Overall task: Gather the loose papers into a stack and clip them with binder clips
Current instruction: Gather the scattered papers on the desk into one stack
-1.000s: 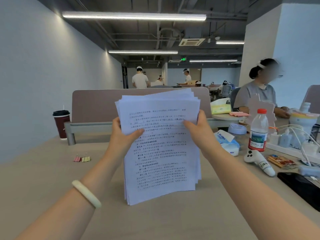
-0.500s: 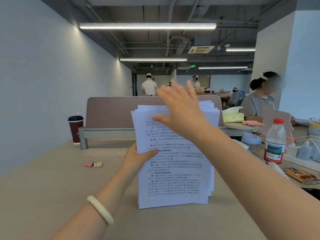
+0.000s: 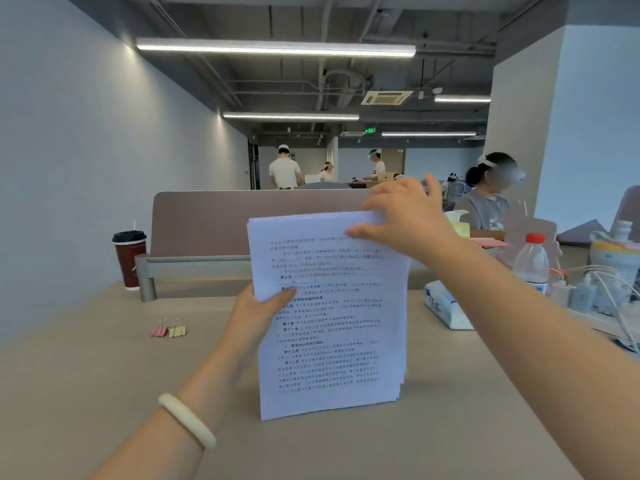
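The stack of papers [image 3: 332, 317] stands on its bottom edge on the table [image 3: 104, 393], and its top, ragged a second ago, now looks nearly flush, so the squaring-up seems almost done. The right hand [image 3: 405, 220] has left the side edge and come down over the top right corner, thumb in front, fingers curled over it. The left hand [image 3: 256, 313] still pinches the left edge; the binder clips [image 3: 169, 330] wait untouched, well off to its left.
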